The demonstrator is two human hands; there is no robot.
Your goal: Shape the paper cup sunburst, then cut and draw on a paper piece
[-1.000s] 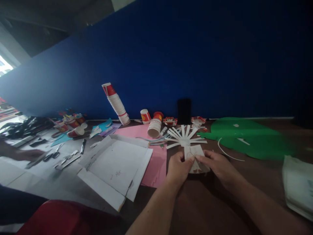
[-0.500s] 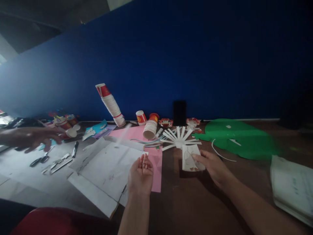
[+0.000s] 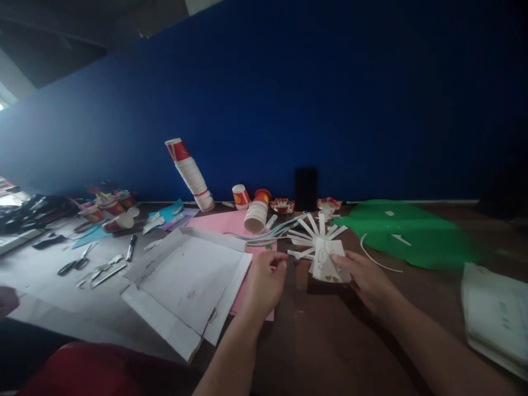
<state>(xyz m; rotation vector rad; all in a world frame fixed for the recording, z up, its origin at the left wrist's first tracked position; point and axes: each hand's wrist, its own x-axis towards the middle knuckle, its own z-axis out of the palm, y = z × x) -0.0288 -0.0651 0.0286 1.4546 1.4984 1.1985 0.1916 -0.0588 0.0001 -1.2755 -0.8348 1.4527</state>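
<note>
My right hand (image 3: 365, 278) grips a white paper piece (image 3: 328, 258) with a thin outline drawn on it, thumb on top and fingers beneath. Behind its upper edge, white paper strips (image 3: 315, 226) fan out; I cannot tell whether they are joined to it. To the left, my left hand (image 3: 266, 280) is loosely closed, thumb close to the curled forefinger, with nothing visible in it. It hovers by the pink sheet (image 3: 214, 221) and the edge of an opened white cardboard box (image 3: 193, 269).
Stacked paper cups (image 3: 192, 176) lean against the blue partition (image 3: 330, 99). Scissors (image 3: 76, 264) and a black marker (image 3: 131, 248) lie left. Green sheet (image 3: 416, 236) and a white bundle (image 3: 495, 319) lie right. Another person's hand (image 3: 8, 301) shows at the left edge.
My left hand has turned from palm up and moved right, its fingers curling. The strips have shifted right relative to the paper piece. The other person's hand has withdrawn from near the scissors.
</note>
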